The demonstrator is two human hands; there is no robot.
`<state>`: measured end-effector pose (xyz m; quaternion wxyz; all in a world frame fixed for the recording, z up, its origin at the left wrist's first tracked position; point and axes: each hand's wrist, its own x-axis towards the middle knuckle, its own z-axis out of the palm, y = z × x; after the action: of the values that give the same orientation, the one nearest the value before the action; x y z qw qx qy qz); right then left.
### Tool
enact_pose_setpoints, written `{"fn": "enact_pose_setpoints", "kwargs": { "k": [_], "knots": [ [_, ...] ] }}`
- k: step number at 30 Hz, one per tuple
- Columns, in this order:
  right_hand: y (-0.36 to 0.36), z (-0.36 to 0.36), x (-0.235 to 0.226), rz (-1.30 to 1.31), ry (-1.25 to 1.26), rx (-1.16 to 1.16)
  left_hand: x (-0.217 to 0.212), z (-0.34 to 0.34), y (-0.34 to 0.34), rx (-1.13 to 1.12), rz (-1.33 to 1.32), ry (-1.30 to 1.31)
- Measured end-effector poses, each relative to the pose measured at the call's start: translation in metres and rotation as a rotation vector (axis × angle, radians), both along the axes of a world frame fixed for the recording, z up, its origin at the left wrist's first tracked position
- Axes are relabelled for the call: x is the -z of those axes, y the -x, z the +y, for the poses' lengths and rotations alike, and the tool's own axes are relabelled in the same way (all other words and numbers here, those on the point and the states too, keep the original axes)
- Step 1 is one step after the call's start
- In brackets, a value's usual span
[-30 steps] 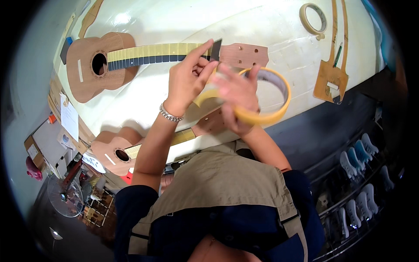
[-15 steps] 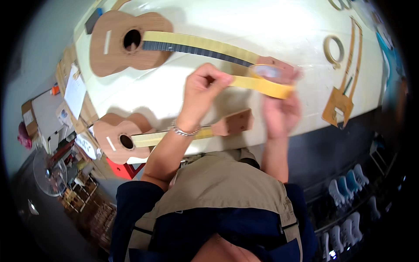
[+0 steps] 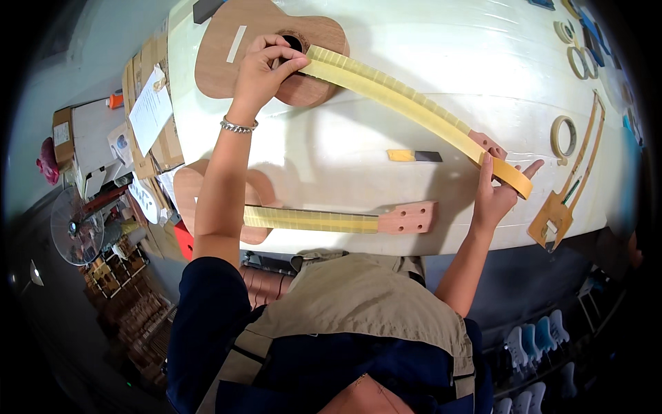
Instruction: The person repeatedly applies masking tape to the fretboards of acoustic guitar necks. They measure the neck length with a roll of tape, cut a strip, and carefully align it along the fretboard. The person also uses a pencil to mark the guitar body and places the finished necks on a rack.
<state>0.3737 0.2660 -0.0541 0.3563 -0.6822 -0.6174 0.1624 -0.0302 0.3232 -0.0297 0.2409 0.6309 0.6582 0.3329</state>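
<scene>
A wooden ukulele (image 3: 215,67) lies at the far left of the table, its neck pointing to the right. Between my hands a long strip of yellow masking tape (image 3: 394,98) is stretched along the fretboard, which it mostly hides. At the sound hole, my left hand (image 3: 261,74) pinches the strip's end between thumb and fingers. My right hand (image 3: 492,199) holds the tape roll (image 3: 518,182) beside the headstock (image 3: 488,142), index finger extended. Closer to me lies a second ukulele (image 3: 259,194), yellow tape along its neck; my left forearm partly covers its body.
A small yellow-and-dark block (image 3: 414,156) lies between the two necks. On the right are another tape roll (image 3: 556,138) and a long-armed wooden tool (image 3: 543,217). Papers (image 3: 150,110) and cardboard sit past the left edge, near a fan (image 3: 67,228).
My left hand has moved left to the sound hole and my right hand rightward with the roll, drawing the short strip out long over the neck. The small block now shows between the necks.
</scene>
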Motion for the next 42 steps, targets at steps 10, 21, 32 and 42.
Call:
{"fn": "enact_pose_setpoints", "kwargs": {
  "k": [10, 21, 32, 42],
  "knots": [
    [0.004, 0.001, 0.001, 0.116, 0.033, 0.079, 0.002, -0.006, 0.001, -0.039, 0.124, -0.066],
    [0.018, 0.006, -0.003, 0.320, 0.149, 0.247, 0.009, -0.046, -0.039, 0.223, 0.698, -0.183],
    [0.021, 0.007, 0.012, 0.186, -0.012, 0.157, 0.021, -0.066, -0.176, 0.341, 0.587, 0.051],
    [0.018, 0.005, 0.012, 0.556, -0.094, -0.080, 0.019, -0.084, -0.210, 0.296, 0.517, 0.165]
  ]
}}
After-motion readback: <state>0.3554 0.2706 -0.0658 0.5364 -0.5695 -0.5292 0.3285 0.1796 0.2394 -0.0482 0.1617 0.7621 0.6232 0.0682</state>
